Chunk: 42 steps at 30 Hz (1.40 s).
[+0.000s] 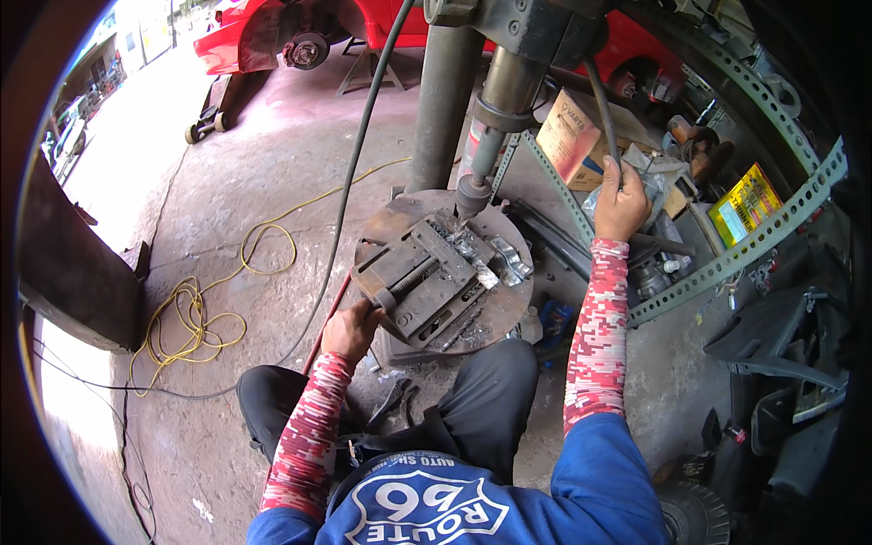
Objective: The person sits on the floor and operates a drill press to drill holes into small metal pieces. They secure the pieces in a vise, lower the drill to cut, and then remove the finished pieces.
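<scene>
My right hand [622, 204] is closed around the feed lever [599, 104] of a drill press [504, 91], off to its right. The drill chuck [472, 194] points down close over a machine vise [427, 272] on the round table [509, 318]. Bright metal [465, 243] and shavings lie at the jaws under the chuck; the bit's tip is hard to make out. My left hand [348, 333] is closed at the vise's near left end, by its screw. The fingers mostly hide the part gripped there.
A yellow cord [195, 313] lies tangled on the floor at left. A dark cable [350, 173] hangs past the press's left side. At right, a slotted metal shelf frame [718, 277] holds a cardboard box [572, 136] and assorted parts. A red car [354, 23] stands behind.
</scene>
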Each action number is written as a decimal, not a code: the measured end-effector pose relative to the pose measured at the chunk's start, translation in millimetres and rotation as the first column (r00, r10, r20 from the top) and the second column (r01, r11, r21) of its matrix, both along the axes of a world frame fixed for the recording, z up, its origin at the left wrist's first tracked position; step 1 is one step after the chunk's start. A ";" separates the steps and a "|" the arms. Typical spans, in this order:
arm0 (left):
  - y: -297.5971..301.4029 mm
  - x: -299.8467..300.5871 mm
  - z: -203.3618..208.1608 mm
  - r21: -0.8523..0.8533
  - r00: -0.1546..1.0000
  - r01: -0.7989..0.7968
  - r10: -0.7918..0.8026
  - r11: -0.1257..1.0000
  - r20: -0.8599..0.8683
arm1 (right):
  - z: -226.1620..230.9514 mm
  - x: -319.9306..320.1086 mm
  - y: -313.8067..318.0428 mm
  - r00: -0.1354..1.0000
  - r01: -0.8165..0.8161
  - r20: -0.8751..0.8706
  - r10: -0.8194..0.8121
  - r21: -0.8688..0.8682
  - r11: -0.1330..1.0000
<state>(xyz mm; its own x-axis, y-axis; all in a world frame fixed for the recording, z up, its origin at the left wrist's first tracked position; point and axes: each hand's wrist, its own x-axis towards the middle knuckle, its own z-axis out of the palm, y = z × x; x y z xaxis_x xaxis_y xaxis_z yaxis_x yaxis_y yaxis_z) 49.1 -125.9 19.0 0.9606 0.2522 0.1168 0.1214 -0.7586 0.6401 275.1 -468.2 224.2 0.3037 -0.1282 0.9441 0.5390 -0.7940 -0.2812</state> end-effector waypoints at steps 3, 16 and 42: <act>1.3 0.9 -0.5 -0.022 1.000 0.021 -0.021 1.000 0.011 | -6.3 6.1 1.4 1.000 -0.026 0.015 0.025 0.033 0.999; 0.7 -1.7 2.3 -0.060 1.000 0.020 -0.021 0.998 -0.017 | -52.7 84.5 46.2 0.913 0.057 -0.392 -0.112 -0.151 0.987; 10.3 -28.8 -45.1 -0.623 0.987 -0.137 0.162 0.770 -0.016 | 191.8 -107.8 -23.7 0.997 -0.057 -0.059 0.045 -0.222 0.973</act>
